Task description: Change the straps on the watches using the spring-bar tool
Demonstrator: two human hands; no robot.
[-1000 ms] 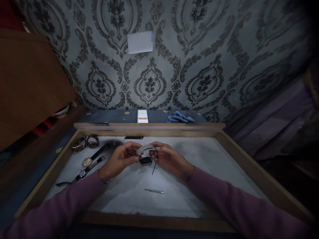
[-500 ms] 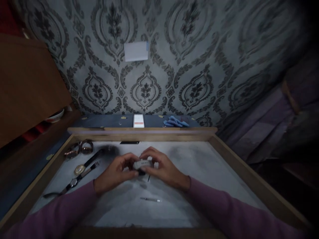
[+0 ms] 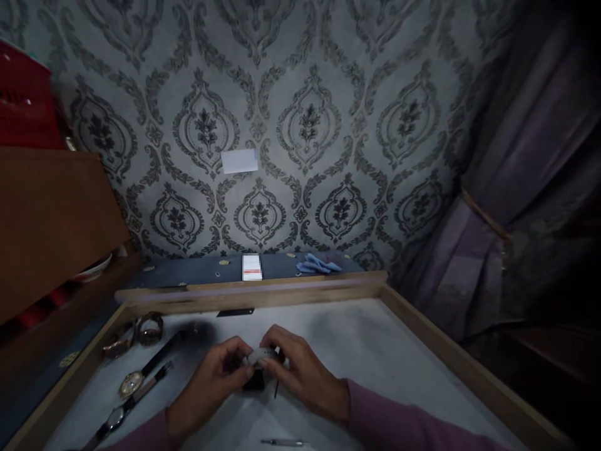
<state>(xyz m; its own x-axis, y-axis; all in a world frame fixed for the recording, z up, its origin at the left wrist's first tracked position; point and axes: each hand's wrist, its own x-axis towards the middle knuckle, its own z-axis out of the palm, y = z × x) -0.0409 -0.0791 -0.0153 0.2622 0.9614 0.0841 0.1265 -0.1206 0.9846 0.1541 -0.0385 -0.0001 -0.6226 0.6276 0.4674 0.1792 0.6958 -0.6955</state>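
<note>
Both hands meet over the white work surface and hold a grey watch strap (image 3: 263, 357) with a row of small holes. My left hand (image 3: 213, 382) pinches its left end. My right hand (image 3: 300, 369) grips the other end, fingers curled over the top. A black object (image 3: 254, 380) shows just below the strap; what it is I cannot tell. Under the right fingers sticks out a thin dark rod (image 3: 276, 389). A slim metal tool (image 3: 282, 442) lies near the front edge.
At the left lie a gold-cased watch (image 3: 131, 383), a dark-strapped watch (image 3: 115, 418) and two bracelet watches (image 3: 150, 330). A flat black piece (image 3: 235, 312) lies at the back. A raised wooden rim (image 3: 446, 363) borders the surface. Behind it are a phone (image 3: 252, 267) and blue cloth (image 3: 318, 264).
The camera view has tilted up, so the surface and hands sit lower in the picture. Both hands keep hold of the grey strap, which has turned slightly.
</note>
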